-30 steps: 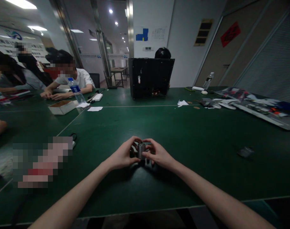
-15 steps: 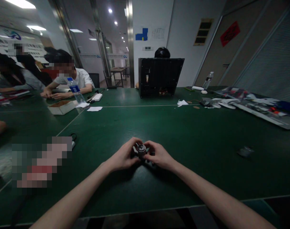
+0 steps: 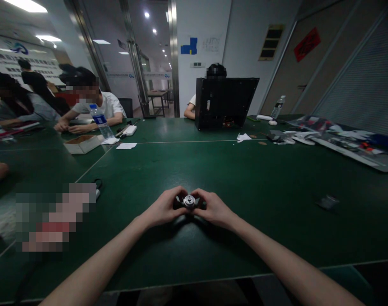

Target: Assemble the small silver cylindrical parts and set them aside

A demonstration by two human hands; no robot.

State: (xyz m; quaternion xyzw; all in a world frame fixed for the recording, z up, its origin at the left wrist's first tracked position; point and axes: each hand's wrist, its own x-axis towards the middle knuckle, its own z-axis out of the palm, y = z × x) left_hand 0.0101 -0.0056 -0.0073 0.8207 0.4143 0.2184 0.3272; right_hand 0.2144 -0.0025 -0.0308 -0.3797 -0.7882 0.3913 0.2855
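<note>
Metal hub [image 3: 189,201]: gripped between both hands, above the near edge of the green workbench [image 3: 276,191].
Left hand [image 3: 163,208]: closed, fingers pressed against the hub's left side.
Right hand [image 3: 214,208]: closed, fingers pressed against the hub's right side.

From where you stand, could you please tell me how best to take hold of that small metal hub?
Come from the far side and pinch the dark flared arms beside the round metal hub: it faces up, while your left hand and right hand cover the near side.

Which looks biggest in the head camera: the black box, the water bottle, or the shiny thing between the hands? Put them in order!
Black box, then water bottle, then small metal part.
</note>
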